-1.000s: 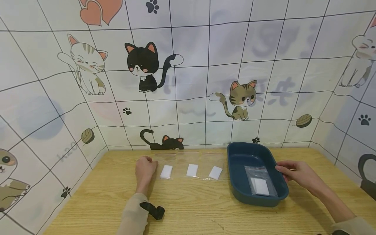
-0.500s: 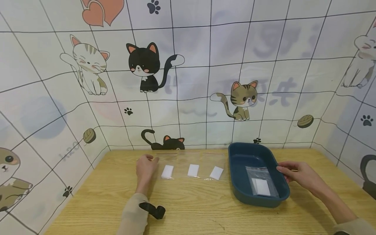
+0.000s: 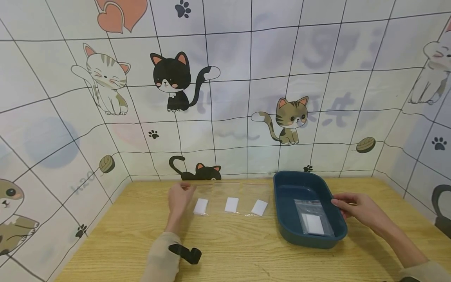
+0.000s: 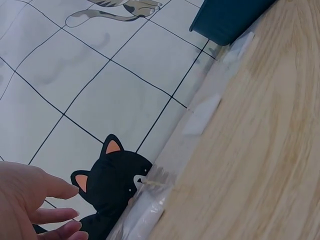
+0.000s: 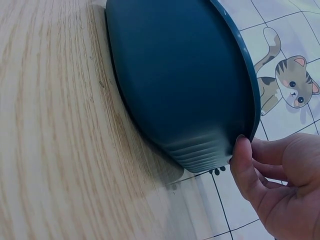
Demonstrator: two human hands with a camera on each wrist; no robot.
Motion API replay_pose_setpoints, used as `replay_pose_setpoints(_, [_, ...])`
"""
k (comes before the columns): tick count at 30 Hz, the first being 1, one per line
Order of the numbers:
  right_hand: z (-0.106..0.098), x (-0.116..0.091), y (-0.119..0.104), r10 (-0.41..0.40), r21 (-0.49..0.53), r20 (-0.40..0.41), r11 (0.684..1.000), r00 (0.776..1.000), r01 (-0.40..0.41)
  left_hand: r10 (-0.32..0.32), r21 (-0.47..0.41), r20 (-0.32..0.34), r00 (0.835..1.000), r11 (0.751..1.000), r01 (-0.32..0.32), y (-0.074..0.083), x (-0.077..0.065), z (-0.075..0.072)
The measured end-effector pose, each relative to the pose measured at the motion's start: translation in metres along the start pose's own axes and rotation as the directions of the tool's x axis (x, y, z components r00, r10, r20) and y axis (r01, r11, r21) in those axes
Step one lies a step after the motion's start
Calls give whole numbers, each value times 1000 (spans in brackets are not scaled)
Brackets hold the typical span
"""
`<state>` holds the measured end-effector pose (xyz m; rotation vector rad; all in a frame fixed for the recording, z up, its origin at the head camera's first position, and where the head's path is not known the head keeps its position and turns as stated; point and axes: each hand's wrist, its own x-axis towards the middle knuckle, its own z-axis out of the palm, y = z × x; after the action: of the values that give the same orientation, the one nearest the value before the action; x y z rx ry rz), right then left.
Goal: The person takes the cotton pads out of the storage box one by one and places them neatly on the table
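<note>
In the head view my left hand (image 3: pixel 181 197) is over the left end of a row of clear zip bags, closest to the leftmost bag (image 3: pixel 201 206). The left wrist view shows its fingers (image 4: pixel 57 215) loosely extended and apart, with nothing between them. A middle bag (image 3: pixel 231 204) and a right bag (image 3: pixel 259 207) complete the row, each with a white rectangular piece inside. My right hand (image 3: pixel 361 209) pinches the right rim of a dark blue plastic tub (image 3: pixel 278 219), thumb and fingers on either side. Inside the tub lies a clear zip bag (image 3: pixel 313 221) with white contents.
Everything stands on a wood-grain table (image 3: pixel 225 250). Behind it and at both sides rises a white gridded cloth (image 3: pixel 232 94) printed with cats. A black strap (image 3: pixel 184 252) with a small device sits on my left sleeve.
My left hand has shifted slightly to the right and away from me, towards the leftmost bag's top edge. The right hand, the tub and the bags stay in place.
</note>
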<state>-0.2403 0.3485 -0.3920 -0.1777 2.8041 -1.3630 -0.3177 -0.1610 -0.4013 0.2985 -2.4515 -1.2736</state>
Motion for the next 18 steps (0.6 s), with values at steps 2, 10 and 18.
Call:
replay_pose_setpoints(2, [0,0,0,-1,1,3,1000,1000,1,14,0,-2,1000,1000,-14,3,0,1])
replay_pose_setpoints(10, [0,0,1,-3,9,4,1000,1000,3,70,-8,7,998,998,-70,16,-5,5])
replay_pose_setpoints(18, [1,0,0,4,0,0,1000,1000,-4,92,-42,-4,996,995,-92,29,-12,7])
